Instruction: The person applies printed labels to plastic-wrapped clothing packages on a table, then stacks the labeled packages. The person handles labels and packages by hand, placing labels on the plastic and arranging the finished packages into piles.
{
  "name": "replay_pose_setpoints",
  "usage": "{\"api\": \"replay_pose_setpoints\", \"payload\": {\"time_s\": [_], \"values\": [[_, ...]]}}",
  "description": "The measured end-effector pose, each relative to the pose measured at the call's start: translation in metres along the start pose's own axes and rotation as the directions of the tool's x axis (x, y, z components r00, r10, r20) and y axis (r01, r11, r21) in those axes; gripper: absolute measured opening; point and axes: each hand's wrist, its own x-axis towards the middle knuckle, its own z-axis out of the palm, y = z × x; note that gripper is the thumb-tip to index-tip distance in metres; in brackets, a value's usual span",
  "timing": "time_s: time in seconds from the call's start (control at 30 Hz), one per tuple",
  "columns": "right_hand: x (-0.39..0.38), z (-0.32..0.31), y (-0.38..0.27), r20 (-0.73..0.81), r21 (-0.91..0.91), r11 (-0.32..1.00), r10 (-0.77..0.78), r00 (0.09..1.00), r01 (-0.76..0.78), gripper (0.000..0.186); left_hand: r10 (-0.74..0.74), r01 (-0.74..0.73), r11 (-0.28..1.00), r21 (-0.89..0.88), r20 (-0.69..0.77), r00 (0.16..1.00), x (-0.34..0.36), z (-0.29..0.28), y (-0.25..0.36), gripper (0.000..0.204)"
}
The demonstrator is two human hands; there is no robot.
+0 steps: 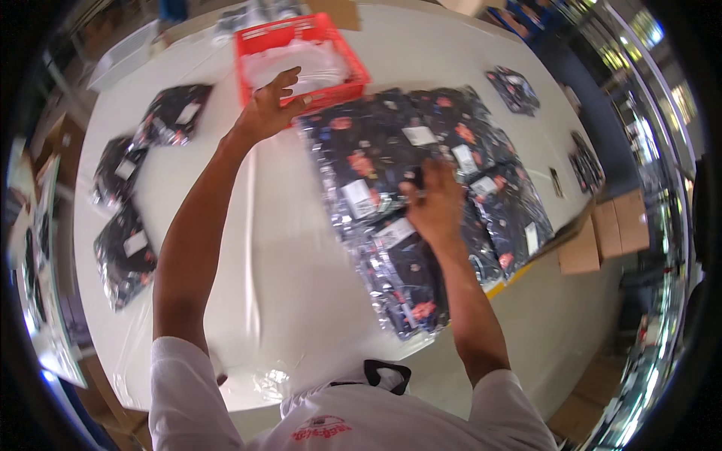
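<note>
Clear plastic bags of folded dark floral clothing, with white labels on them, lie side by side across the right half of the white table. My right hand is over the middle of these bags, its fingers spread; motion blurs it slightly. A small dark patch shows between its thumb and fingers, and I cannot make out whether it is a separate thing. Up and to the left, my left hand is raised at the near corner of a red plastic crate. Its fingers are apart and hold nothing. White plastic bags lie inside the crate.
Several more bagged garments lie along the left side of the table. Smaller bagged bundles rest at the far right. Beyond the right edge stand cardboard boxes. A white bin is at the back left.
</note>
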Motion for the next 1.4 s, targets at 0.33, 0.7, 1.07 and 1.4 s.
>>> {"api": "replay_pose_setpoints", "payload": {"time_s": [0.33, 0.7, 1.07, 1.4], "values": [[-0.18, -0.039, -0.115, 0.296, 0.594, 0.753, 0.123, 0.947, -0.283, 0.025, -0.433, 0.998, -0.039, 0.056, -0.901, 0.034, -0.416, -0.331, -0.087, 0.072], [-0.175, 0.004, -0.332, 0.55, 0.82, 0.393, -0.344, 0.761, -0.416, 0.032, -0.926, 0.479, 0.316, -0.819, -0.157, 0.343, -0.454, -0.345, -0.082, 0.02], [-0.135, -0.024, -0.265, 0.855, 0.348, 0.065, -0.431, 0.288, -0.935, 0.045, -0.849, 0.549, 0.352, -0.758, -0.011, 0.529, -0.349, -0.217, 0.233, 0.053], [-0.123, -0.184, 0.051, 0.289, 0.711, 0.609, 0.202, 0.936, -0.351, 0.04, -0.492, 0.645, 0.216, -0.733, 0.488, 0.72, -0.256, 0.032, 0.293, 0.037]]}}
